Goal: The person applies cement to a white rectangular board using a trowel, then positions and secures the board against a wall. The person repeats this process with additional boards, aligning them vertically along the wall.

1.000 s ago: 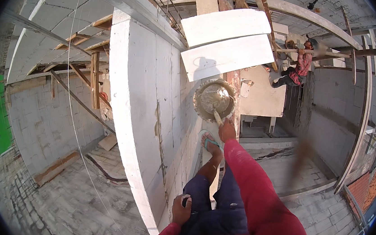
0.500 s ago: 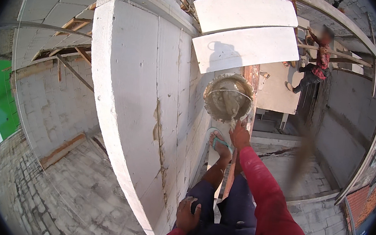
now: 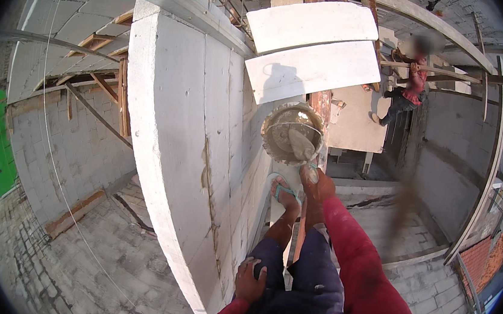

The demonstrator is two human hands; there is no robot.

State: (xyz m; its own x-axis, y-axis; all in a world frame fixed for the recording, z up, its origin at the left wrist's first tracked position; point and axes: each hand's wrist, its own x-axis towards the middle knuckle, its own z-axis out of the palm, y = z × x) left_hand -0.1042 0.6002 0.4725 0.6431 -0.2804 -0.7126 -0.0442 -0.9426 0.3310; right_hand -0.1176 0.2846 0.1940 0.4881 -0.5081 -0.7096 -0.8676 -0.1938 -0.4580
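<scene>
My right hand (image 3: 318,184) is closed round the handle of a trowel (image 3: 302,144). The trowel's blade dips into a round bucket (image 3: 267,135) with a mortar-crusted rim and a thin wire handle across it. Grey wet mortar (image 3: 280,138) lies inside the bucket. My left hand (image 3: 250,282) rests on my left thigh, its fingers spread and holding nothing. Left of the bucket stands a wall of white blocks (image 3: 176,125) with mortar smeared along one joint. Two white blocks (image 3: 312,26) lie just beyond the bucket, and the nearer one carries a shadow.
My sandalled foot (image 3: 284,191) stands on a narrow board beside the wall. Lower floor levels show on both sides, with a drop. Another person (image 3: 413,85) is among wooden beams at the far right. A thin string (image 3: 59,178) runs down the left side.
The trowel blade has shifted inside the bucket and shows more plainly, as my right hand turned slightly on its handle. The view has moved a little. My left hand stays on my thigh.
</scene>
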